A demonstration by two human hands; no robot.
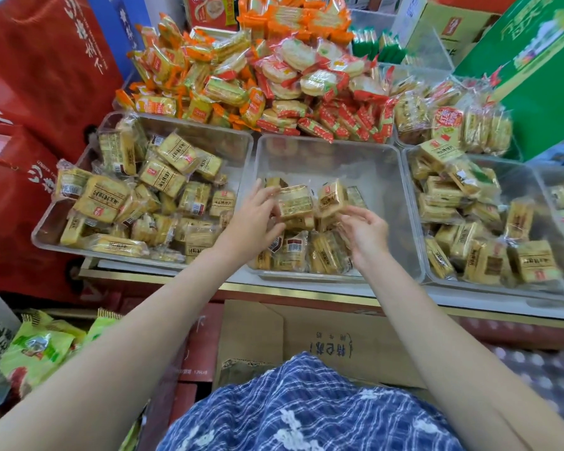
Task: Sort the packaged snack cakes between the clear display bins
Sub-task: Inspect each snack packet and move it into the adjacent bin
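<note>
head view, the only one here: three clear bins sit side by side on the counter (306, 292). the left bin (88, 151) and the right bin (414, 203) are well stocked with yellow snack cakes, and the middle bin (381, 177) has only a small heap at its near end, back half bare.

both hands are down in the middle bin. the left hand (254, 219) has its fingers curled round the side of one cake pack (295, 203) sitting on top of the heap, so that's a hold. the right hand (365, 227) hangs just beside a second pack (331, 196), fingers loosely bent and narrow, tips about touching the wrapper, but i can't tell if it actually has it pinched.

my guess is they're scooping packs out to move sideways. to do it well: grab by the cake body rather than the crinkly wrapper edge, which slips, lift clear of the bin wall, and lay packs flat in the neighbour bin so the stack doesn't slide. the orange and red snacks (274, 76) piled behind aren't part of this.
</note>
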